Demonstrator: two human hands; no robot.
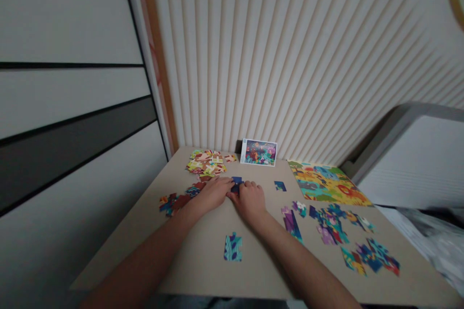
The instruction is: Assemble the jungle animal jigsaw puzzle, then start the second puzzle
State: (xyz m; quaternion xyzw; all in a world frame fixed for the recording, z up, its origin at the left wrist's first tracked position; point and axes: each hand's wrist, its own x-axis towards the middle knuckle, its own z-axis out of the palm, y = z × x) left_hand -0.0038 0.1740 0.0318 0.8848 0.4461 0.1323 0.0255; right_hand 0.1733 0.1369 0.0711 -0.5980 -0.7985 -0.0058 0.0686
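Dark blue jigsaw puzzle pieces [237,180] lie on the table between my hands, partly covered by them. From the left, my left hand [218,190] reaches over with fingers pressed together at the pieces' left edge. My right hand [251,197] has its fingers curled down on the right side, thumb toward the left hand. How many pieces are under the fingers is hidden. Closer to me lies a teal leaf-patterned puzzle piece [232,247]. A small blue piece [280,186] lies to the right of my right hand.
A picture card [258,152] leans upright at the back. Puzzle pieces are heaped at the back left [206,162], with dark pieces [173,204] beside my left forearm. Joined pieces [330,223] and an assembled animal puzzle [328,183] lie right. A pleated wall [253,58] stands behind the table.
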